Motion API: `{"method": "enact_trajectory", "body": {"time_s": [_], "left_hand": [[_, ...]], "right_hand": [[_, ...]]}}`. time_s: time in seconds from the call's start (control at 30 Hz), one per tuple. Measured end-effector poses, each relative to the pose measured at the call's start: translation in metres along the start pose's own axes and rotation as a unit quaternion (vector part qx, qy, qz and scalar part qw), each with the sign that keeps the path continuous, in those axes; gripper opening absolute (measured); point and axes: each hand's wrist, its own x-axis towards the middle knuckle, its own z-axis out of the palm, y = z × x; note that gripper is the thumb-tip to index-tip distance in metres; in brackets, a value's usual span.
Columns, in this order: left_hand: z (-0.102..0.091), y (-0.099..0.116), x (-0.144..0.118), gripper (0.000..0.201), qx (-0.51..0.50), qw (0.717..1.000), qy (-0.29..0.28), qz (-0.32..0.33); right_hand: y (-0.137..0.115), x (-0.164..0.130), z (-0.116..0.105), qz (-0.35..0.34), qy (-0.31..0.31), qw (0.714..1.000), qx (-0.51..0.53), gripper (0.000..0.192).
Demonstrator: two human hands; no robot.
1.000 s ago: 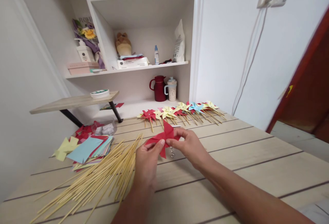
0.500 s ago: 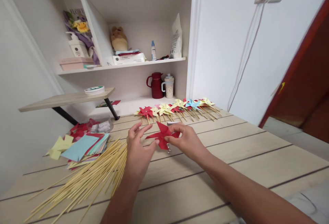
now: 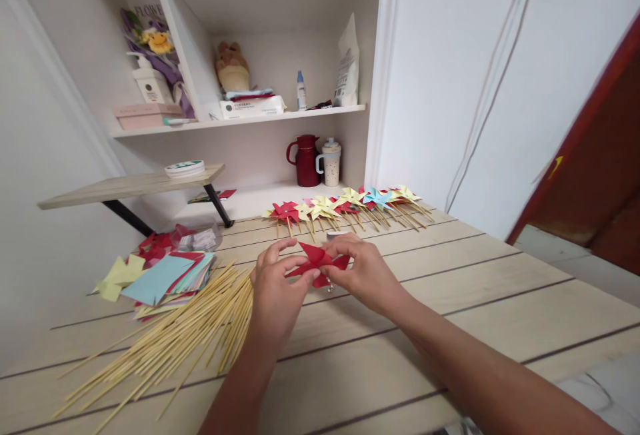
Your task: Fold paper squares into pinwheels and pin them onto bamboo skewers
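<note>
Key relation: four-bladed red folded-paper pinwheel point(image 3: 311, 254) sits between the two hands, above the table point(image 3: 380, 382), left hand point(image 3: 278, 283) on its left side, right hand point(image 3: 358, 263) on its right. No single long axis: widest spread runs left-right across the gap between the hands, one blade pointing up and away, front tilted up toward the wearer. Right hand looks like the main hold: thumb pressed on the front near the centre, fingers behind on the right blade. Thumb covers part of the centre, so can't tell how the folds meet there. Left hand has thumb and forefinger closed about the left blade, other fingers loosely curled; can't tell how firm. Small shiny silver beads point(image 3: 331, 286) show just under the right thumb, below the paper; can't tell if they rest on the table or hang. Bundle of thin straw-coloured wooden sticks point(image 3: 175, 338) lies left of the left hand, long axis from near left up toward the hands, upper ends just beside the left wrist; left hand is nearer by far. Row of stick-mounted multicoloured paper pinwheels point(image 3: 326, 207) lies beyond both hands, along the far side.
</note>
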Motion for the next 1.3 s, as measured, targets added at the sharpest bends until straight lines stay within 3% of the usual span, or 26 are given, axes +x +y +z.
{"method": "enact_trajectory", "body": {"time_s": [0.23, 0.37, 0.57, 0.67, 0.8, 0.87, 1.07, 1.3], "left_hand": [[0.002, -0.002, 0.001, 0.015, -0.029, 1.0, 0.009, 0.003], [0.002, -0.006, 0.001, 0.006, -0.122, 0.99, -0.004, -0.065], [0.001, -0.019, 0.003, 0.023, -0.307, 0.909, 0.01, -0.28], [0.003, -0.03, 0.005, 0.025, -0.364, 0.872, 0.053, -0.323], [0.004, -0.043, 0.008, 0.025, -0.399, 0.848, 0.079, -0.341], [0.003, -0.045, 0.009, 0.024, -0.408, 0.843, 0.086, -0.341], [0.001, -0.037, 0.024, 0.025, -0.425, 0.837, 0.101, -0.329], [0.032, -0.044, 0.021, 0.024, -0.466, 0.818, 0.137, -0.308]], "right_hand": [[0.005, 0.0, 0.005, -0.008, 0.001, 1.0, -0.013, 0.013], [0.004, 0.0, 0.005, -0.015, 0.011, 1.0, 0.002, 0.008], [0.012, 0.004, -0.004, 0.038, 0.105, 0.991, 0.071, 0.034], [0.028, 0.008, -0.007, 0.088, 0.147, 0.976, 0.132, 0.039], [0.048, 0.011, -0.007, 0.15, 0.158, 0.954, 0.204, 0.039], [0.053, 0.012, -0.008, 0.175, 0.141, 0.956, 0.188, 0.036], [0.05, 0.01, -0.007, 0.198, -0.004, 0.976, 0.088, 0.029], [0.067, -0.001, 0.001, 0.217, -0.091, 0.972, 0.021, 0.016]]}}
